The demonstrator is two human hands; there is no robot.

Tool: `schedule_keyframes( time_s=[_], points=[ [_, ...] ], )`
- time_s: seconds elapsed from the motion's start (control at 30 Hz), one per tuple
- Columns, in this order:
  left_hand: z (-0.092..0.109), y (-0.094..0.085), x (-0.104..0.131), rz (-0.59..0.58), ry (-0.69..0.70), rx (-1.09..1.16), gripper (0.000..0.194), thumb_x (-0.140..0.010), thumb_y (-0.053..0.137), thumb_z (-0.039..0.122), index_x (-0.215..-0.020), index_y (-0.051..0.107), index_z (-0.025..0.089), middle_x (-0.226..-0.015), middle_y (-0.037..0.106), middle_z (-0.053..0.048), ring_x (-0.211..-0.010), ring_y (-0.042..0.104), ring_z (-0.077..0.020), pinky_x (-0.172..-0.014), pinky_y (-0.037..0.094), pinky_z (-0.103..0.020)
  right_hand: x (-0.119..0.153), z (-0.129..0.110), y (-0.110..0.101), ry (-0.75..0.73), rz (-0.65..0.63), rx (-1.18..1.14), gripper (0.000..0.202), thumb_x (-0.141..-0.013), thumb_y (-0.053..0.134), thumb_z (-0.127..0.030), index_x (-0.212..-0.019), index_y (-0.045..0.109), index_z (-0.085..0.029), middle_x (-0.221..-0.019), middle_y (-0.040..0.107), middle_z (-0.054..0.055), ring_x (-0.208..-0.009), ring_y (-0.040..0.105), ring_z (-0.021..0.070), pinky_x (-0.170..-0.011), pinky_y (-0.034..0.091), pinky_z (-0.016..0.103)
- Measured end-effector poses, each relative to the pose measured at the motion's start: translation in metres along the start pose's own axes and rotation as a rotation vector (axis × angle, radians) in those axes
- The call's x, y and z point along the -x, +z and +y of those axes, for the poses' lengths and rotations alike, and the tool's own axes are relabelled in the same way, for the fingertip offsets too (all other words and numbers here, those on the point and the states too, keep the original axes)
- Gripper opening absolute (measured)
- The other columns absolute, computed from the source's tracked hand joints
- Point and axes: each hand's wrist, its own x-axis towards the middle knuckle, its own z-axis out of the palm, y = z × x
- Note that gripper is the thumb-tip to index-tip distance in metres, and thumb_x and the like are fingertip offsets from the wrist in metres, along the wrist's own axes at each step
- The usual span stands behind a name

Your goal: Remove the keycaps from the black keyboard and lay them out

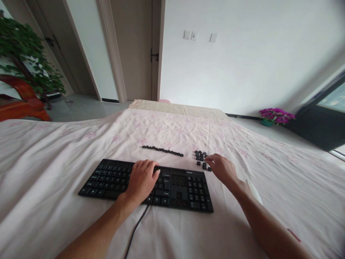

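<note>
1. Head view: saw keyboard (166, 184) at seven o'clock under bent-fingered left hand (143, 178); couldn't tell grip.
2. Saw pinching right hand (223, 168) at loose keycaps (199, 157), keyboard's two o'clock; couldn't tell contents.
3. Likely risked scattering loose keycaps by brushing, jolting keycap row (163, 150) by sliding keyboard.
4. Found open cloth (172, 126) toward twelve, little between keyboard and keycap row.

Well beyond your right fingers (217, 160), you see a white wall (242, 64) with switch plates (187, 35); magenta flowers (279, 116) stand farther to the fingers' right, and a leafy plant (18, 39) (near reddish wooden furniture (31, 102)) far to their left.
</note>
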Motion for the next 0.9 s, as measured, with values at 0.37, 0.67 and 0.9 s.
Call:
schedule_keyframes(
  time_s=[0.37, 0.67, 0.9],
  points=[
    [-0.002, 0.001, 0.001, 0.008, -0.001, 0.018, 0.014, -0.088, 0.051, 0.026, -0.098, 0.059, 0.022, -0.094, 0.063, -0.004, -0.094, 0.055, -0.0227, -0.089, 0.039, -0.039, 0.071, 0.048, -0.048, -0.023, -0.368, -0.496, 0.042, -0.090, 0.038, -0.048, -0.100, 0.066, -0.020, -0.070, 0.066, 0.002, -0.049, 0.057, 0.0135, -0.051, 0.042, 0.025],
    [-0.003, 0.001, 0.004, 0.044, 0.017, 0.023, 0.013, -0.089, 0.051, 0.026, -0.098, 0.058, 0.022, -0.093, 0.063, -0.004, -0.093, 0.055, -0.0222, -0.089, 0.038, -0.039, 0.117, -0.022, -0.023, -0.001, -0.005, -0.086, 0.034, -0.093, 0.036, -0.041, -0.115, 0.060, -0.030, -0.098, 0.072, 0.004, -0.079, 0.069, 0.0231, -0.060, 0.044, 0.029],
    [-0.003, 0.001, 0.002, 0.048, 0.011, 0.047, 0.010, -0.088, 0.051, 0.024, -0.096, 0.057, 0.022, -0.092, 0.063, -0.003, -0.092, 0.055, -0.0219, -0.089, 0.038, -0.039, 0.116, -0.042, 0.006, -0.086, 0.165, 0.060, 0.037, -0.095, 0.034, -0.034, -0.128, 0.050, -0.032, -0.098, 0.069, 0.003, -0.082, 0.068, 0.0196, -0.052, 0.041, 0.025]
  ],
)
